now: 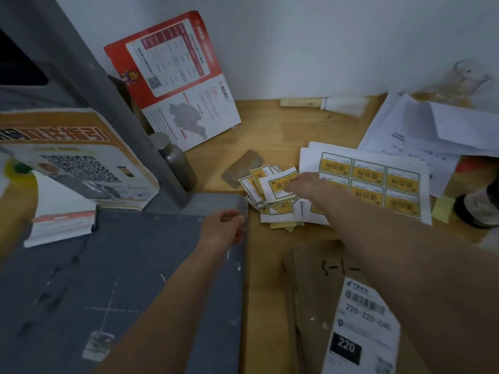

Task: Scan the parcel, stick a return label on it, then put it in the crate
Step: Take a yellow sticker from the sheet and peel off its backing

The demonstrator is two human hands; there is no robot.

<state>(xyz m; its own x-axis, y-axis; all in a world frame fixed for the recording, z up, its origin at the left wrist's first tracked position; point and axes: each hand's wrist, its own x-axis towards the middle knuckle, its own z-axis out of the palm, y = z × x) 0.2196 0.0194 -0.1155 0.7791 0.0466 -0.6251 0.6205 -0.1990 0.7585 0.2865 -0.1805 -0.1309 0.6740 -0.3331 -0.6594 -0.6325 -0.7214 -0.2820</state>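
Observation:
A brown cardboard parcel (318, 306) lies at the bottom right, with a white shipping label (361, 330) showing a barcode and "220". Beyond it sits a loose pile of cut yellow return labels (259, 193) on the wooden table. My right hand (305, 184) reaches over the parcel and pinches the top return label (279, 184) of the pile. My left hand (224, 228) rests with curled fingers on the right edge of a grey platform (121, 279). No scanner or crate is visible.
An uncut sheet of yellow labels (378, 182) lies right of the pile. Loose white papers (432, 130), a brush (324, 105) and a clear cup (464, 79) are at the back right. A red leaflet (175, 76), a metal cylinder (175, 160) and a grey post (108, 90) stand left.

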